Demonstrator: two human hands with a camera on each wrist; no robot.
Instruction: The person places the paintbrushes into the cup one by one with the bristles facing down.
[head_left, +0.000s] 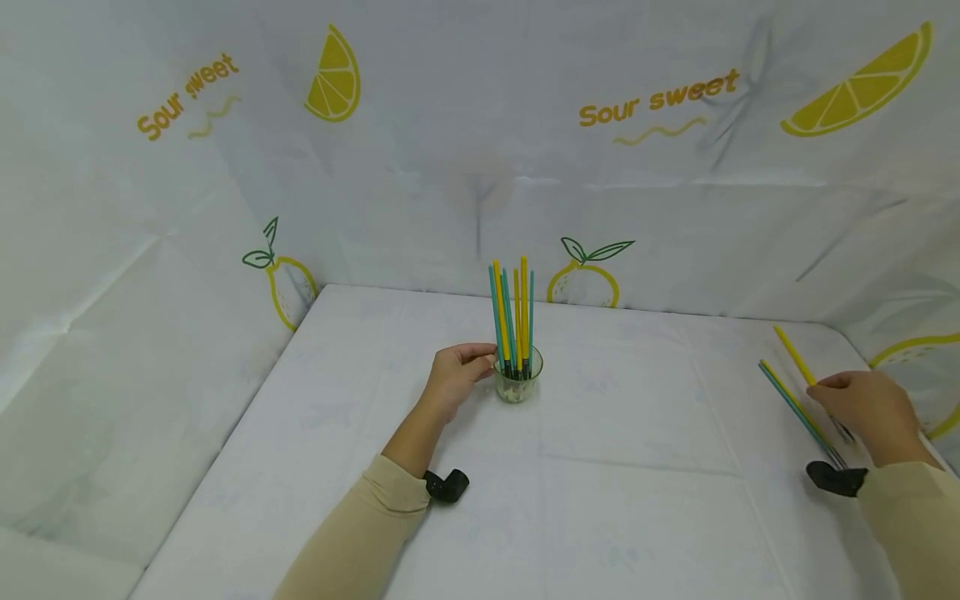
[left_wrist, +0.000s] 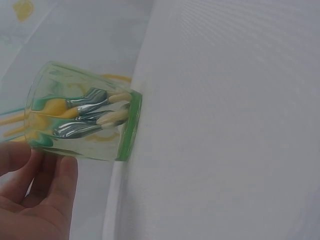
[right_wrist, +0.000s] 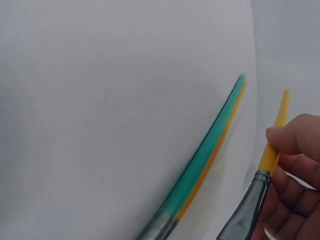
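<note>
Paintbrushes [head_left: 523, 308], with yellow and turquoise handles, stand in a clear greenish glass cup [head_left: 517, 392] near the middle of the surface [head_left: 637, 517]. They are placed with the handles up, rising well above the rim, and the pale bristles [left_wrist: 112, 118] down, close to the thick green base. I see no other kind of thing inside.

Left hand [head_left: 453, 375] is at the side of this cup; its thumb and fingers are bent and close together at the rim, and they seem to hold it steady. Right hand [head_left: 866, 408] is far away, at the right edge of the surface, with its fingers clamped on one yellow-handled brush [head_left: 795, 353], just above the metal part. If this brush is already lifted, I cannot tell. Beside it lie one turquoise brush [right_wrist: 190, 175] and one thin yellow brush [right_wrist: 204, 167], close along each other, held by nobody.

In my judgement, the step in hand is picking up this loose brush for the cup. The next move would call for carrying it to the cup and lowering it bristles first, while the cup is kept upright.
</note>
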